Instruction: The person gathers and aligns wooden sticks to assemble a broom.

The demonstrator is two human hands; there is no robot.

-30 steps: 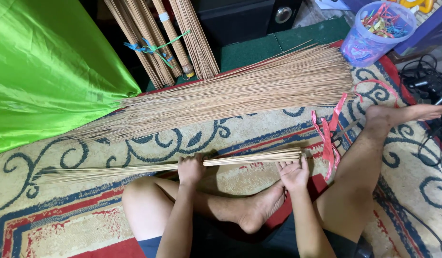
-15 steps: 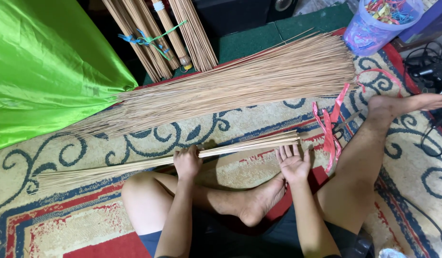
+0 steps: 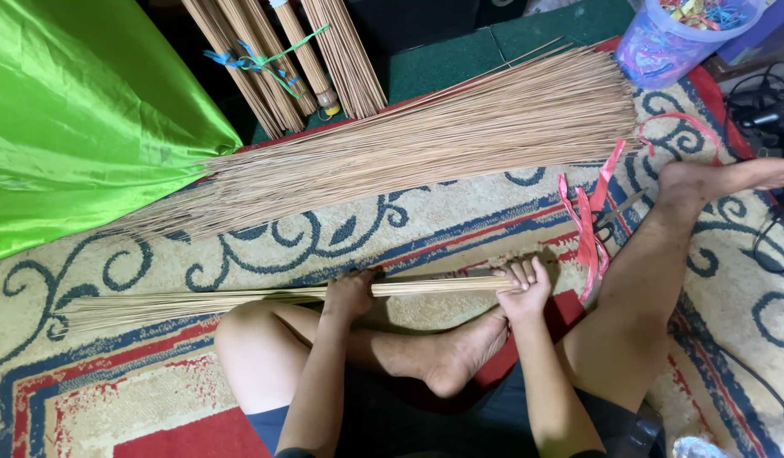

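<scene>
A thin bundle of tan sticks lies across the patterned rug in front of my crossed legs. My left hand is closed around the bundle near its middle. At the thick right end my right hand grips the same bundle, fingers curled over it. The bundle's fine tips fan out toward the left. A much bigger heap of loose sticks lies behind it, slanting up to the right.
Green shiny fabric fills the upper left. Tied stick bundles lean at the top. Red ribbon strips and scissors lie by my right leg. A plastic tub of coloured ties and cables are at upper right.
My right hand has gone from resting with spread fingers on the bundle's end to curling around it. The view has shifted slightly; the bundle stays in the same place.
</scene>
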